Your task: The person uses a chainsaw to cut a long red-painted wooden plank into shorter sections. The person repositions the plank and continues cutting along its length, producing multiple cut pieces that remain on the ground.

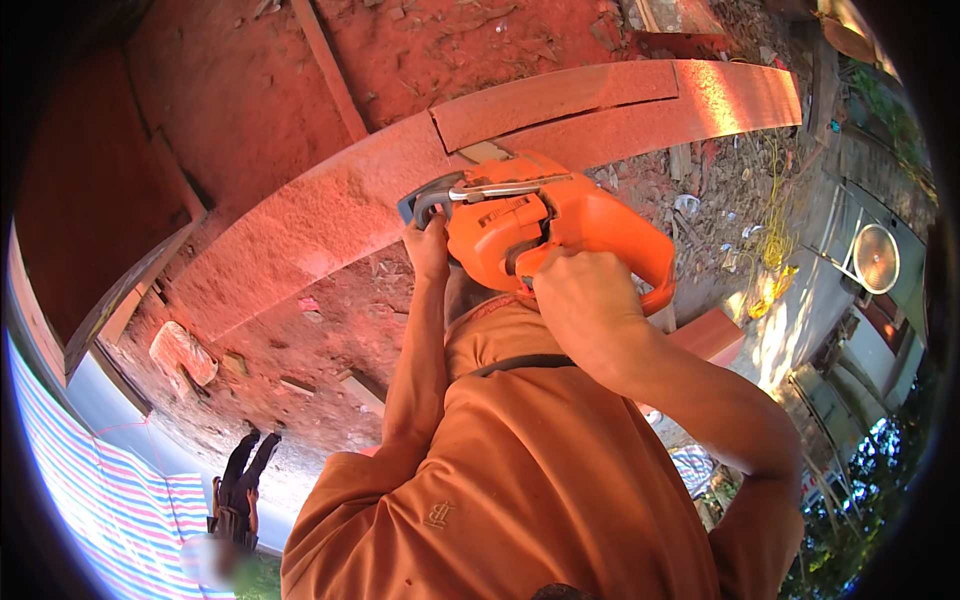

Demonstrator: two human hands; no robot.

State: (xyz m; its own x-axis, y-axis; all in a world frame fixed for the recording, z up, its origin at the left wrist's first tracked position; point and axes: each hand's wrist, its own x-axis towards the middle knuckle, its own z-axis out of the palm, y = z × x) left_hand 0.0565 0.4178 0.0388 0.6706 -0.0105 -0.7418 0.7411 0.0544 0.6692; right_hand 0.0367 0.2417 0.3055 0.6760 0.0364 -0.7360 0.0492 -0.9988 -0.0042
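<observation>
An orange chainsaw (610, 220) lies crosswise in front of me, over a long board (360, 195) covered in reddish dust. Its dark front handle and guard are at the left, and its looped orange rear handle is at the right. My left hand (428, 250) is closed around the front handle. My right hand (588, 295) makes a fist against the saw's near side, left of the rear handle. The fist hides most of what it grips there. I cannot make out the bar and chain.
A cut line runs along the board's right half. Wood scraps and rubble litter the dirt floor (250, 110). Yellow cord (775, 245) lies at the right, near a round fan (876, 258). At lower left, a person (238, 490) stands by a striped sheet (120, 490).
</observation>
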